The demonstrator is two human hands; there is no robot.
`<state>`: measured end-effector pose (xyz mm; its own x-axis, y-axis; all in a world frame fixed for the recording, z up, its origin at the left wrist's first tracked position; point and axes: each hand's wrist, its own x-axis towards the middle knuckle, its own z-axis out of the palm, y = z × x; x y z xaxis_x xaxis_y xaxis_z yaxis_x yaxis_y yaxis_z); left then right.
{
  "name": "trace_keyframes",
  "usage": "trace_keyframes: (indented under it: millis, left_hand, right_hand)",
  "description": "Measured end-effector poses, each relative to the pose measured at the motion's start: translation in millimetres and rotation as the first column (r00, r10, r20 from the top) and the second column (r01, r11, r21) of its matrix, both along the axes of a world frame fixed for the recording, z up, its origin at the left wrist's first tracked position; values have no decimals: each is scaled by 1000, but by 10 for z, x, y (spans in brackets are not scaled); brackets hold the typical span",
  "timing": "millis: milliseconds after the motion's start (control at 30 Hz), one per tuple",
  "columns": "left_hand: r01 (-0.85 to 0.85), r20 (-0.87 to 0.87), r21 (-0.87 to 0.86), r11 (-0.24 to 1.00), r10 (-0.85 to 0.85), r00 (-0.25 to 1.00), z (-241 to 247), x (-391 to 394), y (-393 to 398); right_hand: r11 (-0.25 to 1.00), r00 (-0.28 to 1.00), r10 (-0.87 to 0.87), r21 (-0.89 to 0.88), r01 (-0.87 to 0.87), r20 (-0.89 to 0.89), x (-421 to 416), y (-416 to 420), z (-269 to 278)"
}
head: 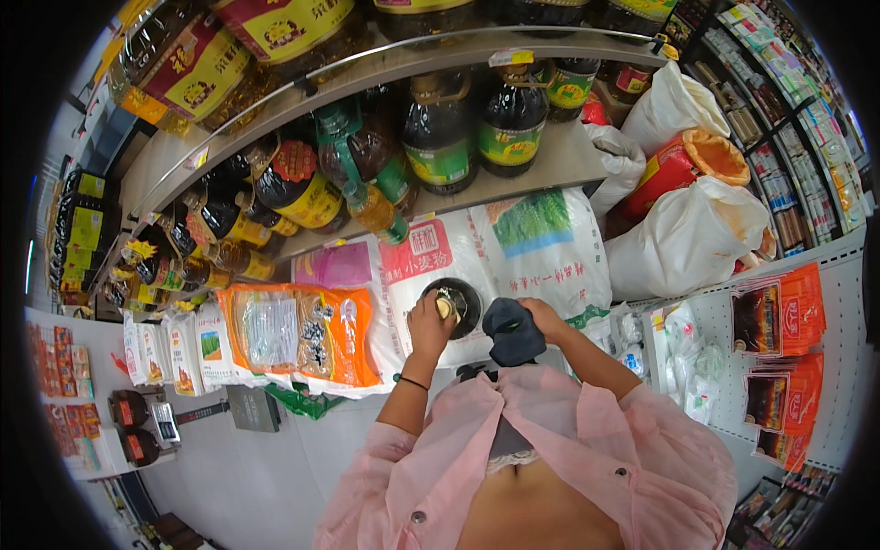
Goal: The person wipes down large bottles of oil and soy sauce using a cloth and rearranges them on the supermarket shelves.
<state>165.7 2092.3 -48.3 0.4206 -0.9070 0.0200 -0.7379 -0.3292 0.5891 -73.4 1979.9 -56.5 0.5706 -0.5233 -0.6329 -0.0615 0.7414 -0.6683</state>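
Observation:
My left hand [432, 324] grips a small pale round object [446, 307] at a dark, shiny round bowl or lid [470, 307]; I cannot tell which it is. The dark round piece rests on a white wheat flour sack [440, 354] with a red printed panel. In my right hand [548, 323] is a bunched dark grey cloth [512, 330], just to the right of the bowl or lid and near my body. Another white sack [557, 254] with a green field picture lies behind the cloth.
Large oil bottles [440, 137] stand on the wooden shelf [550, 161] ahead, under an upper shelf with a metal rail [440, 40]. An orange plastic package [302, 337] lies at left. Open white sacks [687, 234] and hanging orange packets [780, 309] are at right.

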Motion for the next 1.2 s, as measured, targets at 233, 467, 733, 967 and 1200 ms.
trace_keyframes:
  millis: [233, 467, 733, 967, 1200]
  left_hand:
    - [-26, -13, 40, 999, 27, 1000, 51, -1, 34]
    - [-54, -11, -6, 999, 54, 999, 49, -34, 32]
    - [-70, 29, -127, 989, 75, 997, -33, -73, 53]
    - [-143, -20, -58, 988, 142, 990, -101, -135, 125]
    - [-200, -120, 53, 978, 205, 971, -143, -119, 218]
  right_hand:
    - [1000, 998, -13, 7, 12, 69, 88, -34, 43]
    - [999, 998, 51, -7, -50, 43, 180, -6, 17]
    - [990, 995, 101, -100, -99, 13, 102, -23, -119]
    - [976, 982, -115, 201, 83, 149, -23, -90, -253]
    - [916, 945, -307, 307, 260, 117, -20, -155, 104]
